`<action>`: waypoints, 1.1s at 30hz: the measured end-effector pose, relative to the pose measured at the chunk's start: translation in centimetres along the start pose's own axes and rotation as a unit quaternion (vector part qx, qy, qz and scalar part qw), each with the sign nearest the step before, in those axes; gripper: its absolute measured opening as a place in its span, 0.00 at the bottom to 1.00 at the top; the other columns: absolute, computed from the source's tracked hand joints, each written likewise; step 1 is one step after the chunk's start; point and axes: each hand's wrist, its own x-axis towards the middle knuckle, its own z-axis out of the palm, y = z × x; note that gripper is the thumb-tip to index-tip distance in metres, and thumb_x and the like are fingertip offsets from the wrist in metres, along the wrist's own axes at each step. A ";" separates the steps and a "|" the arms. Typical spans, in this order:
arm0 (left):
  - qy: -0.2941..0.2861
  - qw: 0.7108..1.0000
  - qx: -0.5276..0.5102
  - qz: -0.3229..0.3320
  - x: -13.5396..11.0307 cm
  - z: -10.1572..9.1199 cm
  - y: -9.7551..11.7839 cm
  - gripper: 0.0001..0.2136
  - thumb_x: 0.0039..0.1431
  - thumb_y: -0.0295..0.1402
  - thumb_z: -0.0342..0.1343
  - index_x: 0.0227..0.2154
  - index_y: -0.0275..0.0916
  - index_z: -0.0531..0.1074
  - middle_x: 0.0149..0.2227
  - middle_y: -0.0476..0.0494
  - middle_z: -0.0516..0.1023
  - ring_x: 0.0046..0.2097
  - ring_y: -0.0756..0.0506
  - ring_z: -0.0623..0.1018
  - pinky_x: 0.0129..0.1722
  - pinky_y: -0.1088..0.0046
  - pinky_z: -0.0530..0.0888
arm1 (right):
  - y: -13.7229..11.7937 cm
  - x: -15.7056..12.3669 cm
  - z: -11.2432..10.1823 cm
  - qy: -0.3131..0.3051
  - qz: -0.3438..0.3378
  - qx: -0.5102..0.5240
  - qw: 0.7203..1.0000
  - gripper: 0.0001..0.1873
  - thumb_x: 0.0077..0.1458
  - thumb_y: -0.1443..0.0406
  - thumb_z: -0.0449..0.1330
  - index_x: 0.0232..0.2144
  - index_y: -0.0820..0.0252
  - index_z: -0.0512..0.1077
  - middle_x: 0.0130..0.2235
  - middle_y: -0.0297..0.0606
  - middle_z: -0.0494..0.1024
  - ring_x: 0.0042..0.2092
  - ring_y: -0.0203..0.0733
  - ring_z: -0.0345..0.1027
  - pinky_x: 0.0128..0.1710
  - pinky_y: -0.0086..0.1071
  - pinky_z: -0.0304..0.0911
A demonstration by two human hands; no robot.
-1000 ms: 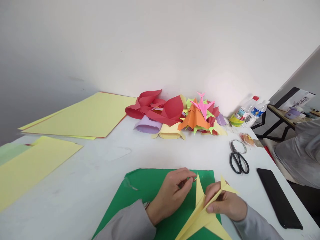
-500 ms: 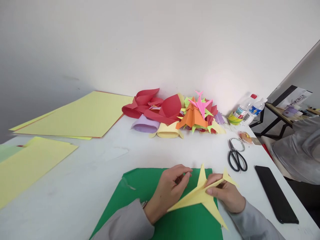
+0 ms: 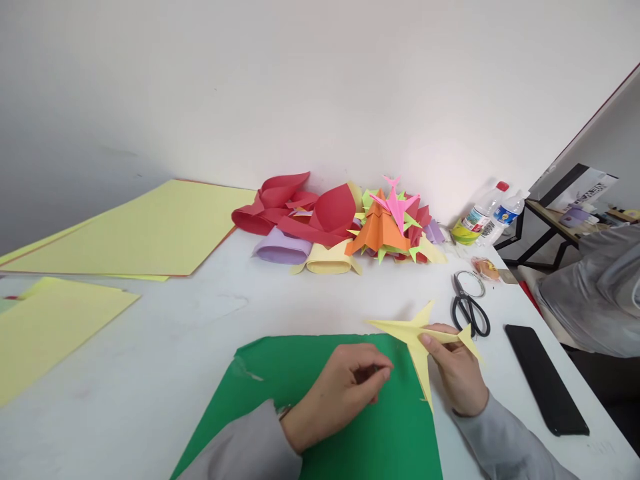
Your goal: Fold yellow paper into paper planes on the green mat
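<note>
Head view: you've swung the yellow paper plane (image 3: 413,333) nose-left by the far edge of the green sheet (image 3: 285,360); right hand (image 3: 463,375), fingers pinching its rear body, works alone; left hand (image 3: 337,390) curled, its hold unclear

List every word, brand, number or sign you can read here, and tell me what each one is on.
Nothing reads with certainty.
Black-and-white package: bold dark letters, perhaps ending "MEN", too blurred to confirm.
Red-capped bottle: printed label, too small to read.
Blue-labelled bottle: print too small to read.
Yellow paper plane: no writing visible.
</note>
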 end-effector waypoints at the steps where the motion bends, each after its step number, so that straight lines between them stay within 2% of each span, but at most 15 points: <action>1: -0.016 0.999 0.026 0.023 -0.2 0.2 0.1 0.10 0.56 0.31 0.52 0.24 0.37 0.76 0.23 0.47 0.73 0.20 0.52 0.71 0.20 0.78 0.67 | 0.0 0.1 -0.1 0.014 -0.001 0.003 1.000 0.16 0.45 0.54 0.70 0.32 0.59 0.77 0.34 0.39 0.79 0.38 0.45 0.71 0.40 0.38 0.66; 3: -0.029 0.993 0.086 0.072 -0.4 0.4 0.1 0.10 0.57 0.29 0.52 0.25 0.37 0.77 0.22 0.47 0.72 0.22 0.51 0.70 0.21 0.78 0.65 | -0.1 0.3 -0.3 0.050 -0.011 0.011 0.999 0.16 0.46 0.54 0.69 0.34 0.58 0.77 0.34 0.38 0.79 0.37 0.45 0.70 0.40 0.37 0.66; 7: -0.006 0.976 0.172 0.133 -0.7 0.6 -0.2 0.11 0.59 0.28 0.49 0.29 0.38 0.76 0.24 0.45 0.74 0.25 0.50 0.71 0.24 0.76 0.66 | -0.2 0.9 -0.9 0.105 -0.032 0.003 0.994 0.15 0.50 0.54 0.65 0.36 0.57 0.77 0.33 0.37 0.78 0.35 0.44 0.69 0.38 0.37 0.66; 14: 0.016 0.968 0.209 0.135 -0.2 0.7 -0.5 0.10 0.61 0.30 0.49 0.35 0.39 0.76 0.32 0.41 0.75 0.32 0.46 0.74 0.32 0.73 0.71 | -0.2 0.8 -0.2 0.073 -0.027 -0.006 0.997 0.15 0.48 0.53 0.66 0.34 0.57 0.77 0.31 0.36 0.78 0.32 0.43 0.69 0.36 0.36 0.67; 16: 0.005 0.980 0.172 0.103 0.0 1.0 -0.1 0.10 0.62 0.33 0.50 0.32 0.39 0.76 0.30 0.43 0.74 0.31 0.47 0.73 0.30 0.74 0.70 | -0.6 0.5 0.3 0.061 -0.040 -0.017 0.997 0.14 0.48 0.53 0.66 0.31 0.57 0.78 0.31 0.38 0.79 0.33 0.43 0.70 0.35 0.36 0.67; 20: 0.014 0.999 0.044 0.025 0.5 1.4 0.1 0.18 0.63 0.41 0.48 0.22 0.37 0.72 0.24 0.47 0.69 0.26 0.50 0.70 0.25 0.75 0.68 | -1.1 0.2 0.8 0.016 -0.081 -0.015 0.996 0.13 0.50 0.55 0.65 0.31 0.59 0.79 0.31 0.39 0.79 0.34 0.44 0.71 0.35 0.34 0.66; 22: 0.038 0.998 -0.046 -0.018 0.8 1.2 -0.1 0.18 0.59 0.46 0.52 0.24 0.36 0.73 0.26 0.47 0.69 0.25 0.50 0.71 0.25 0.74 0.69 | -1.1 0.3 0.8 0.010 -0.096 -0.012 0.995 0.13 0.50 0.55 0.66 0.29 0.60 0.79 0.30 0.39 0.78 0.33 0.43 0.71 0.34 0.33 0.66; 25: 0.078 0.979 -0.165 -0.085 1.3 0.8 -0.4 0.17 0.53 0.48 0.59 0.30 0.36 0.75 0.24 0.48 0.72 0.25 0.49 0.72 0.27 0.72 0.72 | -0.9 0.3 1.1 -0.007 -0.084 -0.001 0.996 0.15 0.48 0.54 0.67 0.27 0.61 0.80 0.25 0.38 0.77 0.29 0.41 0.70 0.30 0.32 0.65; 28: 0.098 0.948 -0.277 -0.125 1.7 0.5 -0.4 0.20 0.48 0.50 0.63 0.25 0.34 0.75 0.20 0.49 0.71 0.23 0.50 0.70 0.23 0.74 0.70 | -0.7 0.3 1.8 -0.041 -0.058 0.007 0.997 0.17 0.47 0.52 0.67 0.27 0.62 0.80 0.26 0.38 0.77 0.26 0.39 0.69 0.26 0.31 0.64; 31: 0.114 0.927 -0.327 -0.145 2.1 0.5 -0.1 0.19 0.43 0.47 0.68 0.29 0.34 0.77 0.18 0.50 0.71 0.20 0.52 0.69 0.21 0.76 0.68 | -0.2 0.3 2.7 -0.083 -0.074 -0.014 0.994 0.18 0.47 0.52 0.66 0.26 0.62 0.81 0.24 0.38 0.75 0.26 0.39 0.69 0.26 0.30 0.64; 33: 0.123 0.918 -0.346 -0.149 2.3 0.4 0.0 0.18 0.42 0.45 0.69 0.28 0.33 0.77 0.17 0.49 0.72 0.20 0.52 0.68 0.21 0.77 0.67 | 0.3 0.3 3.1 -0.075 -0.083 -0.013 0.994 0.19 0.46 0.50 0.66 0.25 0.62 0.81 0.23 0.36 0.73 0.25 0.38 0.68 0.26 0.31 0.64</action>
